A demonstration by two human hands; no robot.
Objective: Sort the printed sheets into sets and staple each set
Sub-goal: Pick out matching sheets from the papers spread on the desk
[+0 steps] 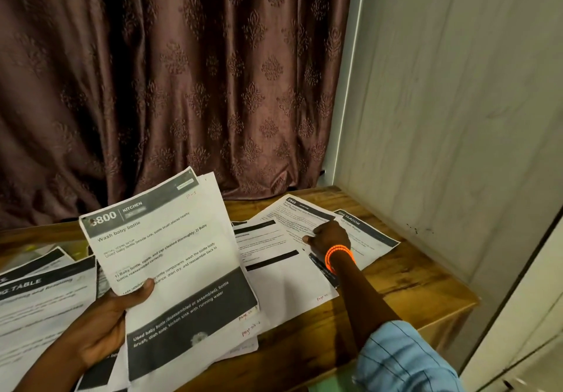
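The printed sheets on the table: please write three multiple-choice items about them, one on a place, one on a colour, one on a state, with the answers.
1. Where is the right hand?
A. on the sheet headed 2945
B. on the curtain
C. on the floor

2. What colour is the wristband?
A. blue
B. orange
C. white

3. How is the "Wash baby bottle" set?
A. lying flat on the table
B. crumpled into a ball
C. held up by the left hand

Answers: 1 A, fingers touch that sheet; 2 B, it glows orange; 3 C, the thumb pinches its lower left edge.
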